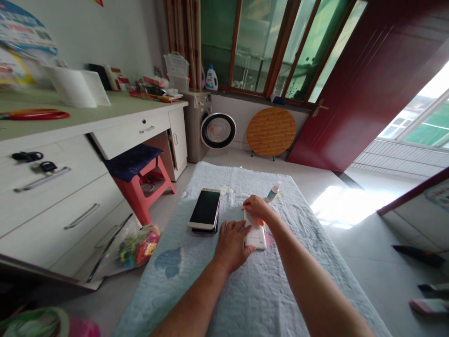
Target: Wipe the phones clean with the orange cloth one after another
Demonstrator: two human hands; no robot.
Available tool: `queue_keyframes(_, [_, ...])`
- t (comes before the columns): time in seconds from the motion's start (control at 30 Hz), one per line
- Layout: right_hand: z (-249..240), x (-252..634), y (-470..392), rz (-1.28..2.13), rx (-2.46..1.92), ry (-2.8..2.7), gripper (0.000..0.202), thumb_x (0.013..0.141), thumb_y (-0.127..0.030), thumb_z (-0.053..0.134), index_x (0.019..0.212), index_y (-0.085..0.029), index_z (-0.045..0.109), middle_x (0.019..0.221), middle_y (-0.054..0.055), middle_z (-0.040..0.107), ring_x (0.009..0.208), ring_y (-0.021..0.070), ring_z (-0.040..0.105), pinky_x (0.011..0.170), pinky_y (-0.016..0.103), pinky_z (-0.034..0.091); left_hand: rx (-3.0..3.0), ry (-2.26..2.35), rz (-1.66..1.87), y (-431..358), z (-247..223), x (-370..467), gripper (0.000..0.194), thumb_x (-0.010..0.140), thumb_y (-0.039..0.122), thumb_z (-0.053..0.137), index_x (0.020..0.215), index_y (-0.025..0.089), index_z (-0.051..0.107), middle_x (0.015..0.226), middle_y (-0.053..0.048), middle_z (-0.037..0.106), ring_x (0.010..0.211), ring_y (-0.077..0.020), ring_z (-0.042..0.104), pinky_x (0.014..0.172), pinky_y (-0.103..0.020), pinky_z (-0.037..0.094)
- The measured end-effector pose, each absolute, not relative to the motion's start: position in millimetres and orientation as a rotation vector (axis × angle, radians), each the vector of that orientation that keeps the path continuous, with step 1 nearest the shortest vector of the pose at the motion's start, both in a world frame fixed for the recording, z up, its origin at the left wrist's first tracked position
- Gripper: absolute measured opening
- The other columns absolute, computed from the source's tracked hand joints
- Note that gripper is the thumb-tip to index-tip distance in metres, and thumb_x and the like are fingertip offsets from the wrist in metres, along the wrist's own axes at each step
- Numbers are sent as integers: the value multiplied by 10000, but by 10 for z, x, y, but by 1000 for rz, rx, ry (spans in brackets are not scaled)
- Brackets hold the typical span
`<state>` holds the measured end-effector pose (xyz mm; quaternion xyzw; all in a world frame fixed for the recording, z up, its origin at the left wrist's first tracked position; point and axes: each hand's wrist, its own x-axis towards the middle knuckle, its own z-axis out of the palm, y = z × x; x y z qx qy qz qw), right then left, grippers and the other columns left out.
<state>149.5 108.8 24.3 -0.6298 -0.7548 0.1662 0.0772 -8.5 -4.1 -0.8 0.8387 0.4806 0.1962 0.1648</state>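
Note:
A white phone (256, 239) lies face down on the light blue quilted cloth (273, 281). My left hand (231, 242) grips its lower part, thumb at the near edge and fingers along the left side. Over the phone's far end, my right hand (257, 207) is closed on a small orange cloth (261, 223), mostly hidden under the fingers. To the left, a phone with a dark screen and pale frame (205, 208) rests on top of another dark one. Just beyond my right hand stands a small spray bottle (274, 191) with a white top.
Along the left runs a white desk (133, 126) with drawers, and a red stool (150, 187) stands under it. A plastic bag of colourful items (136, 245) sits on the floor. Farther back are a washing machine (196, 126) with its door open and a round wooden tabletop (271, 131).

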Motion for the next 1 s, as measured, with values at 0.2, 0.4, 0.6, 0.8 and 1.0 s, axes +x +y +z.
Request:
queue_keyframes(0.2, [194,1699,1000,391,-1955,-2153,203,812,-199,581,879,-170,770,783,41,713,746,143,608,690,210,403,2391,1359,574,-51,16,-91,524,794,500,660,1271,304,567,1322,-41,558,1171,-308,464,1094,-514,245])
queue_keyframes(0.4, [178,1649,778,245,-1942,-2100,243,868,-186,517,841,-159,757,877,67,651,860,149,566,780,212,379,2392,1362,564,-51,38,-96,534,798,521,659,1274,298,564,1331,-43,552,1186,-302,465,1097,-497,244])
queue_keyframes(0.6, [144,1546,298,271,-1705,-2204,264,920,-215,494,844,-188,746,814,35,584,794,133,531,755,217,374,2369,1363,593,-49,20,-96,597,811,521,643,1328,270,480,1311,-55,567,1190,-300,474,1097,-489,239])
queue_keyframes(0.8, [91,1633,64,315,-1624,-2178,264,934,-253,496,872,-215,750,825,33,571,817,148,518,772,239,385,2365,1362,624,-42,-9,-94,525,793,515,669,1219,241,532,1296,-70,584,1161,-300,497,1080,-492,250])
queue_keyframes(1.0, [79,1747,406,190,-1902,-1982,294,921,-229,474,829,-181,749,801,34,579,795,142,524,747,220,373,2349,1373,623,-27,-7,-85,517,754,486,721,1180,242,559,1294,-58,590,1171,-297,490,1078,-485,250])
